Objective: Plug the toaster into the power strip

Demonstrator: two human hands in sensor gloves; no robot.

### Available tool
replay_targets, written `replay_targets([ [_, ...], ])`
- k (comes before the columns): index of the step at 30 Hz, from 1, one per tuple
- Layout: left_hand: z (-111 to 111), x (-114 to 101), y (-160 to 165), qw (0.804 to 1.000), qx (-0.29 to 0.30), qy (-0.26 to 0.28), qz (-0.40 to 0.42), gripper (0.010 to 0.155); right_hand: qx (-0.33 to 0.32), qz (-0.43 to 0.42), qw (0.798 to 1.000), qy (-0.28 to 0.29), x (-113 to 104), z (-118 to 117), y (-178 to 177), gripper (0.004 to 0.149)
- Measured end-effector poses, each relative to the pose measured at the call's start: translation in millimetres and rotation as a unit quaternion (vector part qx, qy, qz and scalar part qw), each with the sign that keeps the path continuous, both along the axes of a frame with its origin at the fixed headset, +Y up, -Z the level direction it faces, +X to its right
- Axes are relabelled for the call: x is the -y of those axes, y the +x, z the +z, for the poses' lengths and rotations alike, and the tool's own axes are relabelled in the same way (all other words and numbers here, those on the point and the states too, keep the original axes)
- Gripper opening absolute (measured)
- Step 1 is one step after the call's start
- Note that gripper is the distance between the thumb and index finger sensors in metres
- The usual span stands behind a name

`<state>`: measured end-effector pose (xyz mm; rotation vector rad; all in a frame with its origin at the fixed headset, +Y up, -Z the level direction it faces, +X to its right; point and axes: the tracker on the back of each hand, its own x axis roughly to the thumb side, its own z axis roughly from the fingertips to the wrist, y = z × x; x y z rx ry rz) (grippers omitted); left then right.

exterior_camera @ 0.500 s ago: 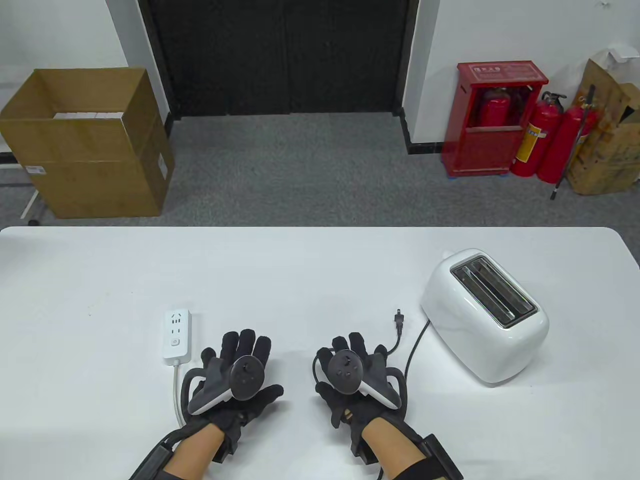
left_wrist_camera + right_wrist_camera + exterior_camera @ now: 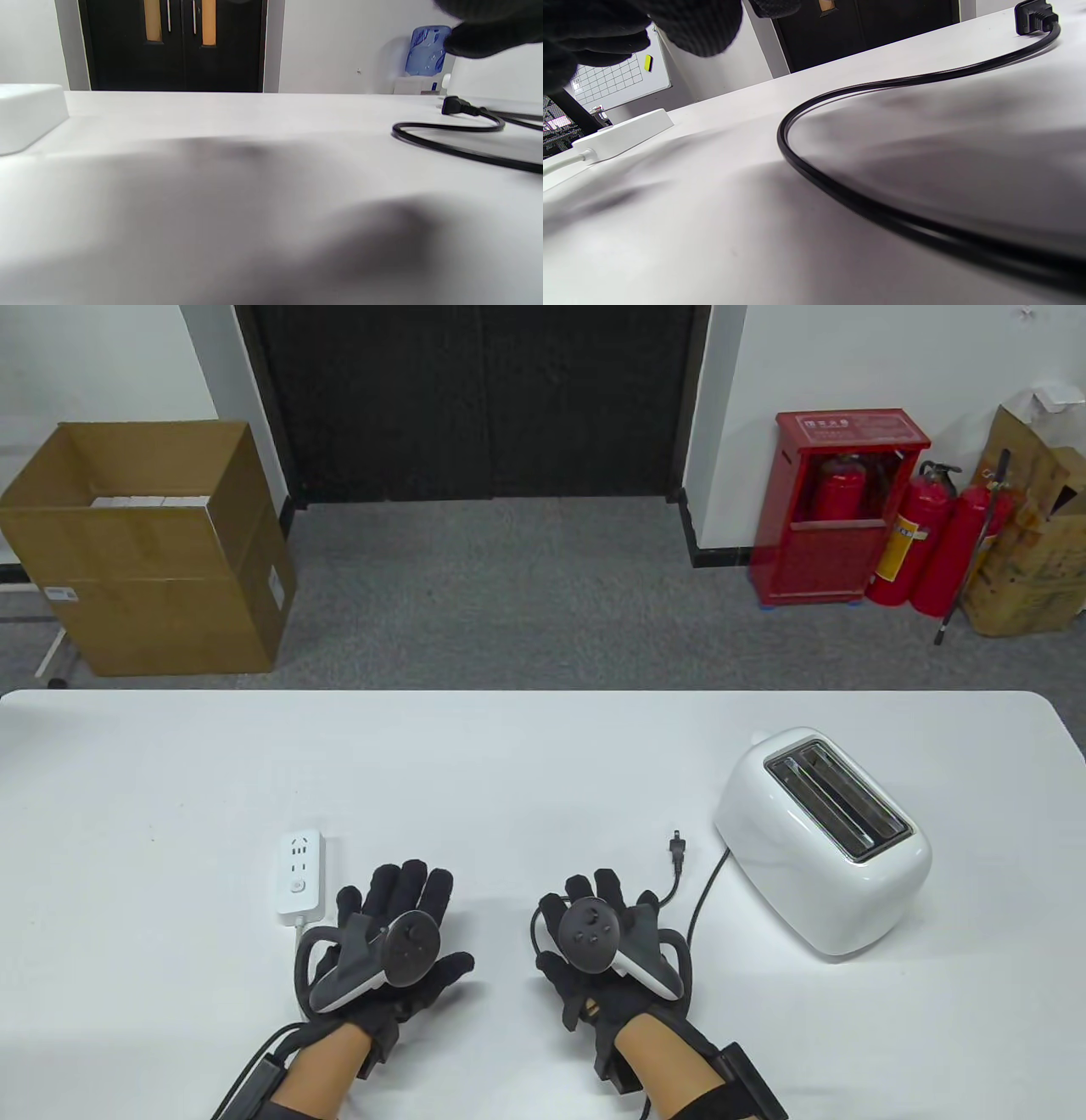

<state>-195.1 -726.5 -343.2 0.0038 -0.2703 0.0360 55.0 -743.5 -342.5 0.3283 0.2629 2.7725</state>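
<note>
Both hands are laid palm-down on the white table, fingers spread and nothing gripped: the left hand just beside the power strip, the right hand near the plug. One tracker is strapped to the back of each.

One toaster is seen, white, with two slots, standing at the right of the table. One black cord runs from it, passes under the right hand and ends in the plug, which lies loose on the table, well apart from the strip. One power strip is counted, white, with two socket groups and a button, its white lead running toward the near edge.

Beyond the table, grey carpet, white walls and a dark double door are seen. One large cardboard box stands at the left; at the right, one red cabinet holding one extinguisher, two more extinguishers beside it, and one torn carton.

From the left wrist view the table is mostly blurred shadow; only a corner of the strip and a fingertip are caught. From the right wrist view the cord is cut off at the edge, and the toaster is not seen.
</note>
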Motion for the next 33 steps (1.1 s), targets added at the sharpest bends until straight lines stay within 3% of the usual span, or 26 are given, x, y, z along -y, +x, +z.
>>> replay_targets([
  [10,-16,-19,-65,0.993,-0.096,0.065,0.025,0.089,0.004,-0.013,1.000,0.001,-2,0,2,0.069],
  [20,-34,15,-108,0.964,-0.263,-0.047,0.003,0.089,0.011,-0.027,1.000,0.000,-4,-2,5,0.069],
  [28,-39,30,-109,0.944,-0.317,-0.086,-0.016,0.089,0.016,-0.030,0.999,-0.004,-4,-2,7,0.069],
  [33,-41,32,-111,0.941,-0.329,-0.073,-0.020,0.086,0.015,-0.025,1.000,-0.006,-2,-3,6,0.069],
])
